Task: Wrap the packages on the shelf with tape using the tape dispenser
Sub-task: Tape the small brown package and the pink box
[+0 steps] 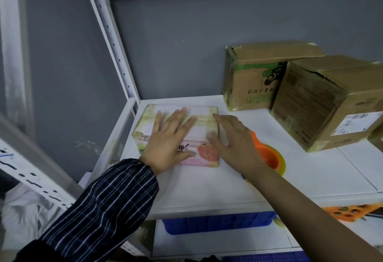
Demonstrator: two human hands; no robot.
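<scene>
The flat pink package (199,131) lies at the left end of the white shelf (207,187), its long axis seemingly running away from you. Your left hand (170,139) presses flat on top, fingers spread. Your right hand (234,143), fingers straight, touches its right edge. The orange tape dispenser (267,156) sits just beyond that hand.

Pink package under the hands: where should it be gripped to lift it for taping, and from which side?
Probably grip its left and right side walls, coming from the front and above. The pink package lies flat on the shelf, so only its low sides give the fingers purchase. The left hand lies flat on top; the right hand is at the right edge.
</scene>
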